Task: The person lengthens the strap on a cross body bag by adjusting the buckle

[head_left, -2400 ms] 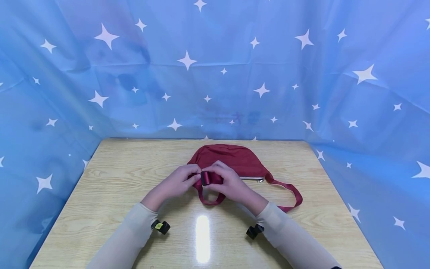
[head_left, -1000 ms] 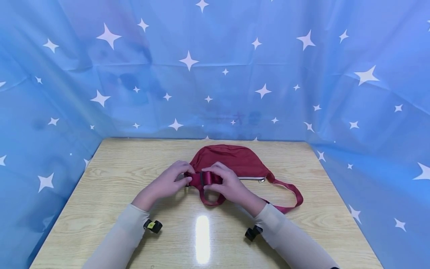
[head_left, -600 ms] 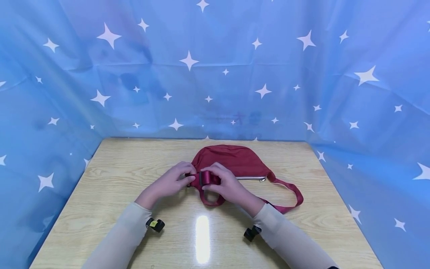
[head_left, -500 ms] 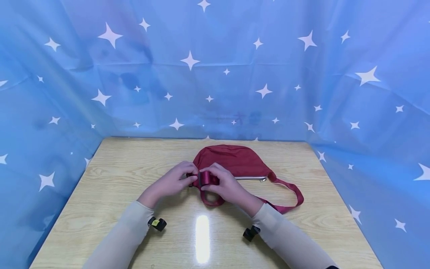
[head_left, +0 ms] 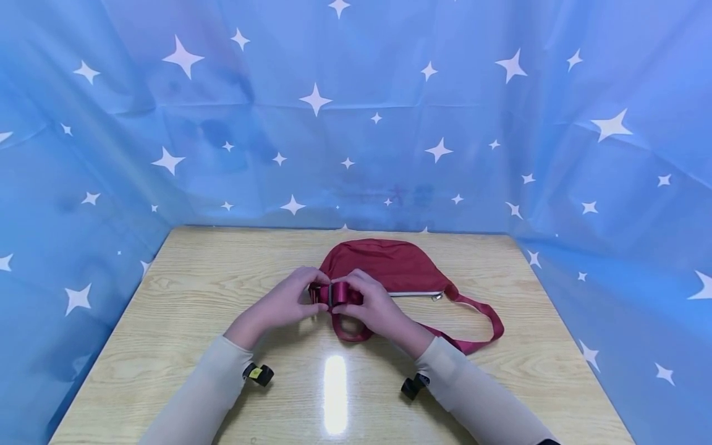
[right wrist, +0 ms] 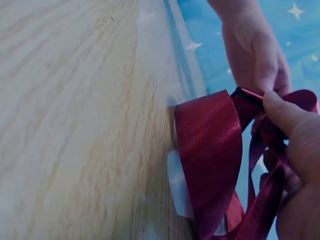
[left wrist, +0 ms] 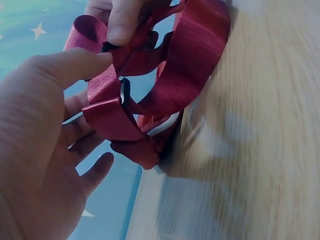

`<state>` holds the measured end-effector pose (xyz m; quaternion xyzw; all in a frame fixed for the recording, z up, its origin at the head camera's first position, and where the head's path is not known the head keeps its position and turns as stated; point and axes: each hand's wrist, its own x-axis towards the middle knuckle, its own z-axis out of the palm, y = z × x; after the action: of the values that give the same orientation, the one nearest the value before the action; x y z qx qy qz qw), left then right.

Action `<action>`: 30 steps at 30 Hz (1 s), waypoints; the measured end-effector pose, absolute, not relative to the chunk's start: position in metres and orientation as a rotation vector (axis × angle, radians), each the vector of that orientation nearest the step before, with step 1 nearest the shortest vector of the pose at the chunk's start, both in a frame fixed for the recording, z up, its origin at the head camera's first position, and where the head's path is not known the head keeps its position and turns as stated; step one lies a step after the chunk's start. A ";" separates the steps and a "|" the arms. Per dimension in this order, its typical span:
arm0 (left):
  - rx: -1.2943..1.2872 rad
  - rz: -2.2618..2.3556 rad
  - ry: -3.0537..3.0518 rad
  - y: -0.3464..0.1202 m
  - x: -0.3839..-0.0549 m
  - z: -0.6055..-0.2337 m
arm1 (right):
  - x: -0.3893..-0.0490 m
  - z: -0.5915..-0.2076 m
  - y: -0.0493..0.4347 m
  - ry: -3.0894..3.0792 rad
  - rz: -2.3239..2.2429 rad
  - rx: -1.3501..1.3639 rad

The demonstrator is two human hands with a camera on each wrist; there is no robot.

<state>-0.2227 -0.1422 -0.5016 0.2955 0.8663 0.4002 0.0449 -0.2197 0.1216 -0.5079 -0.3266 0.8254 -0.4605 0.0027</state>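
A maroon waist bag (head_left: 384, 266) lies on the table with its zipper edge toward me. Its webbing strap (head_left: 356, 293) is raised in front of it, between both hands. My left hand (head_left: 292, 300) pinches the strap just left of a black slider (head_left: 330, 295); in the left wrist view a second slider (left wrist: 125, 92) shows lower on the strap. My right hand (head_left: 378, 306) pinches a folded loop of strap at the black slider, thumb and fingers on either side. In the right wrist view, the strap (right wrist: 212, 150) curves down in front of the hands, hiding part of the bag.
The wooden table (head_left: 211, 266) carries the bag near its back edge. A strap loop (head_left: 492, 327) trails on the right, beside the zipper pull (head_left: 437, 296). Behind and at the sides hangs a blue star-printed curtain (head_left: 356, 123).
The left hand slid left along the strap from the slider, then came back right toward it. The right hand kept its hold, shifting slightly left. The bag stayed nearly in place.
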 end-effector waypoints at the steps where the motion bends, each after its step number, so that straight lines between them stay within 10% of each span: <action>1: 0.901 1.216 2.660 -0.143 -0.222 -0.502 | -0.220 -0.508 0.122 2.587 -1.448 -1.024; 30: 0.809 1.490 2.490 -0.133 -0.222 -0.501 | -0.217 -0.502 0.121 2.630 -1.415 -0.979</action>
<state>-0.2217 -0.1332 -0.5006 0.2681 0.8248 0.4936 0.0645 -0.2170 0.1212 -0.5024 -0.3115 0.8368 -0.4502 -0.0007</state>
